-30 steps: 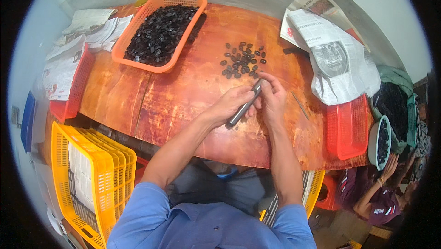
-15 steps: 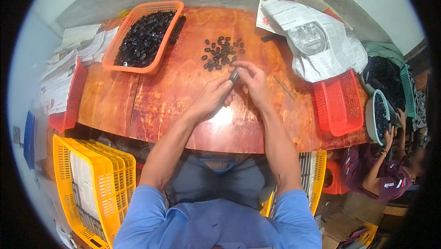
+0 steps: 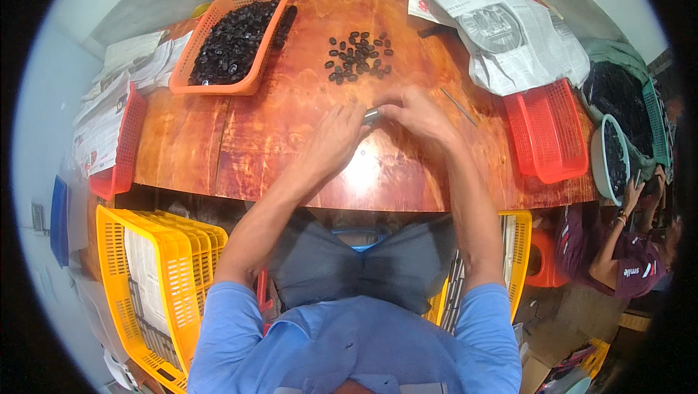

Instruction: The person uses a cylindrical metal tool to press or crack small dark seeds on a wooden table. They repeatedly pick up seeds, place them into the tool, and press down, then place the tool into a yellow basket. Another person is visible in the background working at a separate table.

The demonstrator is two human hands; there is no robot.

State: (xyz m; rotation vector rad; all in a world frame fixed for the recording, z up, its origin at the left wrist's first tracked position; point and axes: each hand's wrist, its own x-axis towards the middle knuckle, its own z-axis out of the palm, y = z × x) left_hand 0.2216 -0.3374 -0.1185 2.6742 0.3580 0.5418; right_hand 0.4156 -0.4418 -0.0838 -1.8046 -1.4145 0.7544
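Note:
Both of my hands meet over the middle of the table, in front of a loose cluster of small black oval pieces [image 3: 356,59]. My left hand [image 3: 336,138] is closed around a short, dark grey bar [image 3: 371,115]. Only its shiny end shows, and my fingers cover the rest. The thumb and curled fingers of my right hand [image 3: 418,113] press on the bar's visible end. On the table to the right of that hand lies a thin metal rod [image 3: 459,107].
At the far left an orange basket [image 3: 249,87] holds many black pieces. Newspaper [image 3: 538,59] and a red basket [image 3: 549,132] are on the right. Yellow crates [image 3: 163,241] stand below the table's left edge. Another person's hands [image 3: 632,194] work at a pale basin [image 3: 602,165].
The view has shifted, moving the table upward in the picture. My hands have turned the bar, so less of it shows. My right hand now lies lower across the bar's end.

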